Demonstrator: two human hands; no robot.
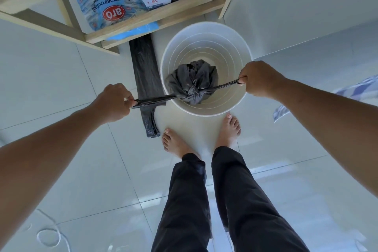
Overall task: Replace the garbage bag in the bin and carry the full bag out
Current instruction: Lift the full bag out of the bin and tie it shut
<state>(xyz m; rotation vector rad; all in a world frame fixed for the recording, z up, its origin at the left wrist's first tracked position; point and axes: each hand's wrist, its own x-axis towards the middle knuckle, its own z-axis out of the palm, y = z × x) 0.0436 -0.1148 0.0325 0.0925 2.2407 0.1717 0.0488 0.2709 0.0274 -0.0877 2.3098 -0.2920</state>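
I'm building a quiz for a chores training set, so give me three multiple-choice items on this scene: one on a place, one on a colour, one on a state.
1. Where does the folded spare bag lie?
A. On the floor beside the bin
B. Inside the bin
C. On the shelf

2. What colour is the bin?
A. Blue
B. White
C. Black

3. What state is the full bag in?
A. Open, draped over the rim
B. Knotted, its handles pulled apart
C. Already on the floor outside

Answers:
1. A: the folded spare bag lies flat on the tiles, next to the bin, below the wooden shelf.
2. B: its wall and rim are white.
3. B: the full bag sits inside the bin with a knot on top, while the left hand and right hand each pull a handle outward.
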